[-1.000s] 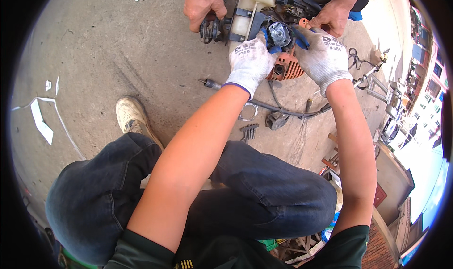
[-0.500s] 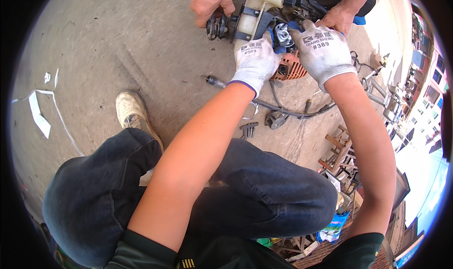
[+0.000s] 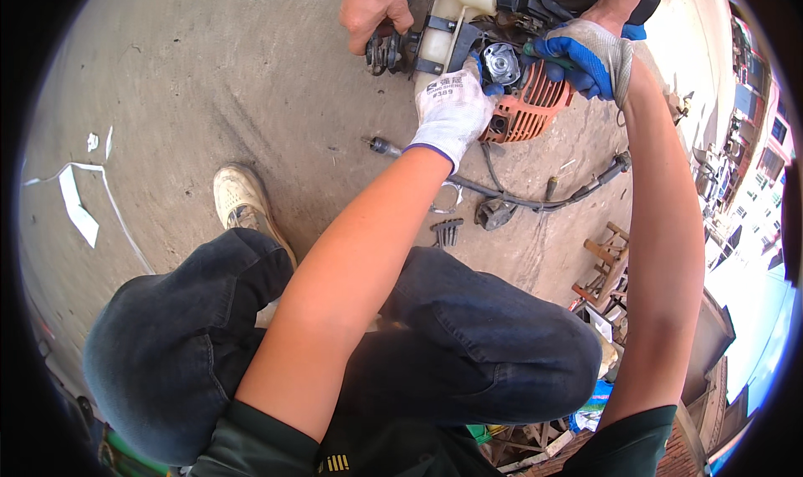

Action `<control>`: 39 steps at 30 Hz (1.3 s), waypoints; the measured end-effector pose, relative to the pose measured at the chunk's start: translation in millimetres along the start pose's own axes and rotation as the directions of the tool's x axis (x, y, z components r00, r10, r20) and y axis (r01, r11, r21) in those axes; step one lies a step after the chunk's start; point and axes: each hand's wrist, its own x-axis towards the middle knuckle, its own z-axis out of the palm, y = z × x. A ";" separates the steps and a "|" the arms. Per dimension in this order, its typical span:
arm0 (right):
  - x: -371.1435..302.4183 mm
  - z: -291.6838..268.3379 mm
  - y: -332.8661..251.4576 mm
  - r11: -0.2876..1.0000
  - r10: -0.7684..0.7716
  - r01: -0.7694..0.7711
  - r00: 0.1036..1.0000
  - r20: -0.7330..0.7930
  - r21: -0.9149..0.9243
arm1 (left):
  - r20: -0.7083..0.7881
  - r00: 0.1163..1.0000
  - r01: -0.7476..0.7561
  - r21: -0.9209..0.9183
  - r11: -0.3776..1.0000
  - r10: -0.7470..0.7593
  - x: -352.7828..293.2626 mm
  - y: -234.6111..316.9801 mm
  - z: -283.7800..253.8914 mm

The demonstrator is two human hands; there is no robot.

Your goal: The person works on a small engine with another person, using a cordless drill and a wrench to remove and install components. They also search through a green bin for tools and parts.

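Observation:
A small engine [image 3: 535, 109] with an orange slotted cover lies at the top of the view, its round silver metal part [image 3: 502, 62] facing up. My left hand [image 3: 456, 105], in a white glove with blue fingertips, grips the engine beside that part. Right of it, my gloved right hand [image 3: 585, 59] is closed around a slim tool with a dark green handle [image 3: 554, 59]. The tool points left at the silver part; its kind is unclear and its tip is hard to make out. A whitish plastic tank [image 3: 437, 44] adjoins the engine on the left.
A co-worker's hand [image 3: 374, 9] holds a dark ribbed part at the engine's left; their other hand [image 3: 615, 7] is behind my right. A cable [image 3: 535, 204], black parts [image 3: 493, 214] and a metal clamp ring [image 3: 452, 198] lie on the concrete. Wooden pieces [image 3: 606, 264] stand at right.
My right hand has moved right and turned, showing its blue palm side, and now holds the green-handled tool. The silver part and orange cover are more exposed. My left hand stays put.

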 end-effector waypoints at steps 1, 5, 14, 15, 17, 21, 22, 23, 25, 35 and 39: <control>-1.7 30.2 27.2 0.953 -0.227 0.268 0.942 -0.247 0.144 | 0.001 1.000 0.006 0.011 1.000 -0.006 0.2 0.3 -0.4; 18.0 115.7 69.2 0.423 -0.362 0.545 0.834 -0.416 0.724 | -0.059 0.998 -0.025 0.018 1.000 0.026 0.3 0.5 1.3; -6.6 212.3 153.8 0.103 -0.315 0.610 0.770 -0.556 0.786 | -0.162 0.973 -0.156 0.063 0.986 0.164 -10.1 -8.0 17.5; -14.5 227.2 163.8 0.070 -0.317 0.625 0.753 -0.576 0.778 | -0.184 0.962 -0.195 0.051 0.979 0.201 -15.4 -9.8 19.4; -32.8 252.1 181.7 0.119 -0.257 0.714 0.693 -0.673 0.690 | -0.156 0.956 -0.226 0.149 0.963 0.249 -27.9 -12.3 22.7; -98.1 270.5 215.9 0.163 -0.186 0.788 0.615 -0.766 0.594 | -0.216 0.923 -0.282 0.184 0.942 0.319 -58.1 -12.7 29.2; -117.6 270.6 221.2 0.174 -0.165 0.799 0.601 -0.782 0.576 | -0.223 0.924 -0.271 0.189 0.944 0.310 -66.9 -13.2 31.0; -137.6 269.2 224.5 0.184 -0.144 0.808 0.586 -0.797 0.560 | -0.231 0.926 -0.253 0.207 0.945 0.299 -76.8 -14.8 32.7; -179.5 272.2 225.1 0.250 -0.136 0.870 0.466 -0.874 0.425 | -0.178 0.961 -0.167 0.241 0.956 0.213 -99.6 -23.9 36.5; -257.7 353.1 146.1 0.385 -0.657 0.519 -0.427 -0.621 -0.763 | 0.001 0.995 0.097 0.325 0.941 -0.103 -149.0 -198.1 52.4; -261.8 380.3 118.4 0.291 -0.860 0.571 -0.195 -0.471 -0.767 | 0.057 0.962 0.219 0.430 0.876 -0.268 -164.3 -245.5 59.2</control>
